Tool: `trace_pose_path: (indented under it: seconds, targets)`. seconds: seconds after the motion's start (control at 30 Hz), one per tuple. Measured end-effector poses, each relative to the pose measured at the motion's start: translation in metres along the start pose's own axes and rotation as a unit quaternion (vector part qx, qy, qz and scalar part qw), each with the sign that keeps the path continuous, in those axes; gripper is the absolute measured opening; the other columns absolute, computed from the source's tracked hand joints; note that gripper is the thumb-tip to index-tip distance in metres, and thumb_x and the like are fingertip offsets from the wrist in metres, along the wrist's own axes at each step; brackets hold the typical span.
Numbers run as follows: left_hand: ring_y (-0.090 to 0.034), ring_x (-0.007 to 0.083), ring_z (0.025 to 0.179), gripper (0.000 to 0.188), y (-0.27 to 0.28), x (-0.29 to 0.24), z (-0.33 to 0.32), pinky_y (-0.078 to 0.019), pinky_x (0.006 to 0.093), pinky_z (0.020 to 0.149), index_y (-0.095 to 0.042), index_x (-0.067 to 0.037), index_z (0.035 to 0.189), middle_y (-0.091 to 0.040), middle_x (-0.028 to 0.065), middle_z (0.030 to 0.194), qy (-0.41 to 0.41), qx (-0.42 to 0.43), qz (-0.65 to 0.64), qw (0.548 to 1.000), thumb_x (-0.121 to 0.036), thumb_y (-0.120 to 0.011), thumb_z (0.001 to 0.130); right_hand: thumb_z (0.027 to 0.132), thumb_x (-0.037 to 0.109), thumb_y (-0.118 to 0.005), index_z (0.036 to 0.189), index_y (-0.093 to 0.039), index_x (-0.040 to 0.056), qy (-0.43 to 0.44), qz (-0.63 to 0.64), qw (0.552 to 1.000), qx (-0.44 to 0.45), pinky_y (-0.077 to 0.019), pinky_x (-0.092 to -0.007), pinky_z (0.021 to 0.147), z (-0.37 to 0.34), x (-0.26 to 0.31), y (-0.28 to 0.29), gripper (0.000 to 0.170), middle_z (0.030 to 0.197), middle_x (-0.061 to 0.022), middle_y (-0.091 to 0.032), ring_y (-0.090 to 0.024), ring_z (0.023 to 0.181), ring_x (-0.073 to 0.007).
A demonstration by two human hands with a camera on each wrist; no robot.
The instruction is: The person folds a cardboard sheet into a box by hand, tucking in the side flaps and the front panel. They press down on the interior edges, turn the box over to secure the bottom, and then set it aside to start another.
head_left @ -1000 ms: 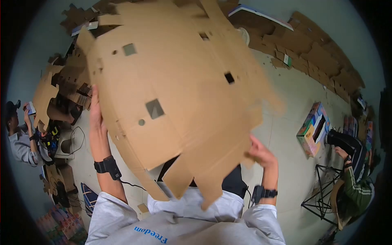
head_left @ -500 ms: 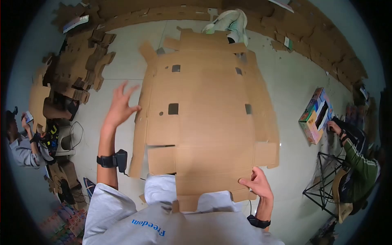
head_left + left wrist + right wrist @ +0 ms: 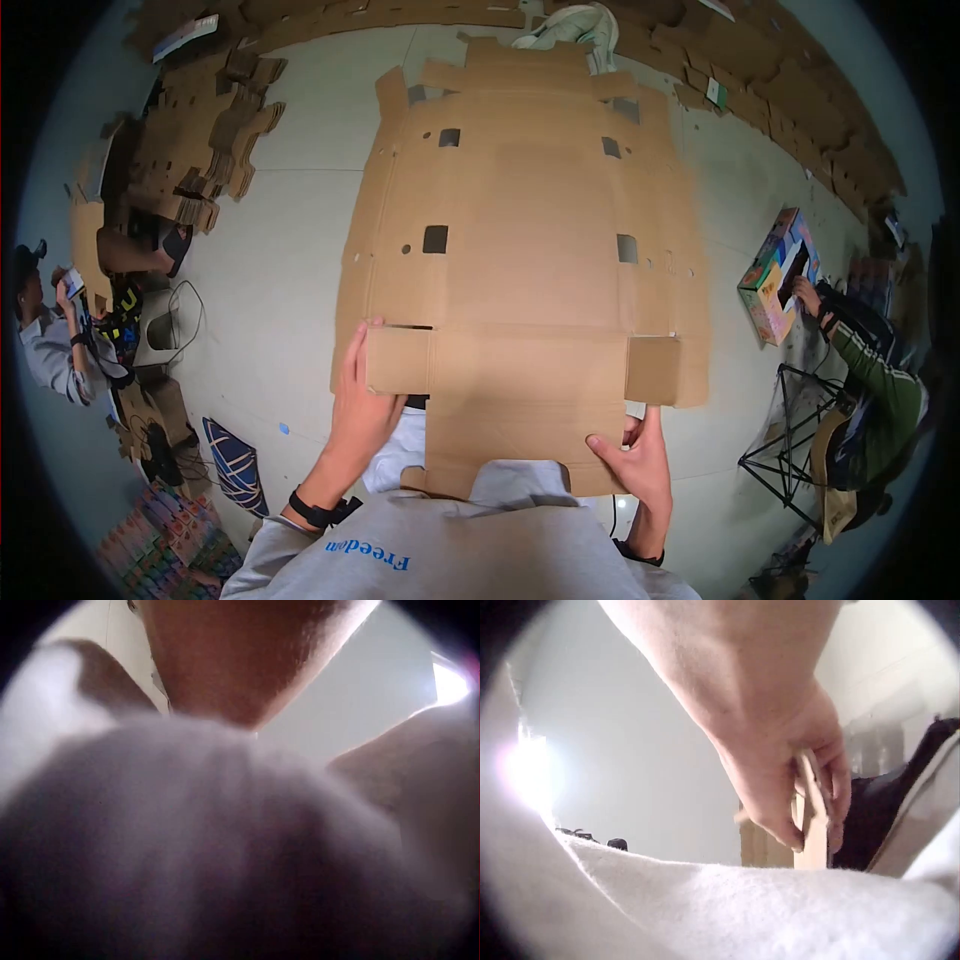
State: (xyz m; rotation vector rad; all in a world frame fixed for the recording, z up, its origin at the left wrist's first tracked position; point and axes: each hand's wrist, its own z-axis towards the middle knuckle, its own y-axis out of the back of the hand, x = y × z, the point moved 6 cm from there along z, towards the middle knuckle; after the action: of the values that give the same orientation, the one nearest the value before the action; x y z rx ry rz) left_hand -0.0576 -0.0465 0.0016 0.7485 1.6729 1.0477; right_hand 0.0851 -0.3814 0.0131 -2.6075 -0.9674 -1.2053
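Observation:
A large unfolded cardboard box (image 3: pixel 540 230), die-cut with square holes and side flaps, spreads out in front of the person in the head view. Its near edge lies against the grey shirt. My right hand (image 3: pixel 640 460) pinches the near right corner, thumb on top and fingers underneath. The right wrist view also shows that hand (image 3: pixel 787 765) gripping the cardboard edge (image 3: pixel 814 825). At the near left flap (image 3: pixel 400 362), my left hand (image 3: pixel 360 420) lies along the outer side with fingers extended and fingertips at the flap's far corner. The flap hides part of this hand. Blurred fabric fills most of the left wrist view.
Stacked cardboard blanks (image 3: pixel 200 140) lie on the floor at the left, and more cardboard (image 3: pixel 800 120) lines the far right wall. One person (image 3: pixel 60 340) sits far left. Another person (image 3: pixel 870 400) at right touches a colourful box (image 3: pixel 780 275) near a black metal frame (image 3: pixel 790 450).
The cardboard has come down from a raised, tilted position to lie flatter. My left hand let go of its left edge, then moved nearer to the near left flap. My right hand keeps hold.

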Motion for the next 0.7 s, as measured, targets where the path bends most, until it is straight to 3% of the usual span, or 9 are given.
trace_pose_path:
  seconds: [0.13,0.17,0.27,0.37,0.47,0.57,0.63,0.7]
  targets:
    - [-0.045,0.0466,0.153,0.069,0.005,-0.016,0.017,-0.0426,0.0537,0.126,-0.052,-0.001,0.157,-0.047,0.0204,0.167,-0.098,-0.078,-0.013,0.992,0.004,-0.069,0.090,0.088,-0.001,-0.082,0.175,-0.020,0.0055,0.087,-0.075,0.992,0.060,-0.0621,-0.0365,0.089,-0.001,0.030,-0.012,0.107,0.102,-0.0145,-0.083,-0.081,0.097,-0.0206]
    - [-0.051,0.0468,0.148,0.063,0.017,-0.020,0.028,-0.0470,0.0537,0.123,-0.058,-0.004,0.153,-0.057,0.0159,0.160,-0.127,-0.090,-0.074,0.985,0.007,-0.064,0.091,0.088,0.003,-0.080,0.177,-0.017,0.0079,0.139,-0.096,0.984,0.062,-0.0620,-0.0384,0.083,-0.001,0.032,-0.010,0.109,0.093,-0.0145,-0.083,-0.082,0.088,-0.0222]
    - [-0.049,0.0474,0.152,0.052,0.022,-0.011,0.058,-0.0447,0.0541,0.123,-0.067,-0.008,0.147,-0.065,0.0160,0.155,-0.220,0.009,-0.081,0.972,-0.014,-0.070,0.096,0.094,0.004,-0.073,0.172,-0.035,0.0066,0.047,-0.202,0.972,0.107,-0.0604,-0.0383,0.078,-0.002,0.053,-0.002,0.087,0.088,-0.0146,-0.081,-0.079,0.078,-0.0257]
    - [-0.049,0.0470,0.152,0.050,0.019,0.003,0.079,-0.0466,0.0558,0.124,-0.073,-0.010,0.139,-0.069,0.0122,0.149,-0.182,0.057,-0.150,0.970,0.000,-0.069,0.090,0.098,0.002,-0.067,0.164,-0.051,0.0073,0.100,-0.250,0.958,0.099,-0.0592,-0.0393,0.074,0.011,0.035,0.014,0.068,0.081,-0.0137,-0.077,-0.074,0.069,-0.0316]
    - [-0.047,0.0440,0.155,0.052,0.007,0.015,0.097,-0.0445,0.0567,0.126,-0.073,-0.010,0.140,-0.068,0.0082,0.151,-0.176,0.027,-0.190,0.965,-0.006,-0.077,0.088,0.098,-0.003,-0.066,0.160,-0.057,0.0085,0.170,-0.313,0.934,-0.041,-0.0598,-0.0399,0.078,0.022,0.027,0.052,0.064,0.086,-0.0126,-0.077,-0.076,0.078,-0.0322]
    - [-0.045,0.0405,0.157,0.066,0.001,0.016,0.107,-0.0378,0.0559,0.130,-0.068,-0.012,0.149,-0.066,0.0077,0.154,-0.132,0.040,-0.184,0.973,-0.008,-0.085,0.085,0.096,-0.002,-0.069,0.158,-0.057,0.0080,0.205,-0.439,0.841,-0.239,-0.0606,-0.0393,0.083,0.049,-0.004,0.107,0.064,0.108,-0.0183,-0.077,-0.076,0.098,-0.0350]
    - [-0.041,0.0395,0.160,0.066,-0.001,0.016,0.112,-0.0351,0.0559,0.133,-0.065,-0.011,0.151,-0.062,0.0084,0.159,-0.138,0.044,-0.190,0.971,-0.003,-0.081,0.088,0.096,-0.002,-0.071,0.156,-0.058,0.0065,0.110,-0.426,0.871,-0.219,-0.0605,-0.0403,0.089,0.065,-0.040,0.117,0.062,0.123,-0.0216,-0.072,-0.071,0.113,-0.0390]
    - [-0.043,0.0404,0.159,0.063,-0.008,0.023,0.113,-0.0355,0.0550,0.132,-0.065,-0.011,0.152,-0.062,0.0090,0.159,-0.135,0.049,-0.210,0.967,-0.007,-0.079,0.091,0.094,-0.002,-0.072,0.153,-0.060,0.0049,0.163,-0.388,0.885,-0.200,-0.0587,-0.0417,0.100,0.087,-0.087,0.126,0.061,0.138,-0.0259,-0.064,-0.064,0.129,-0.0420]
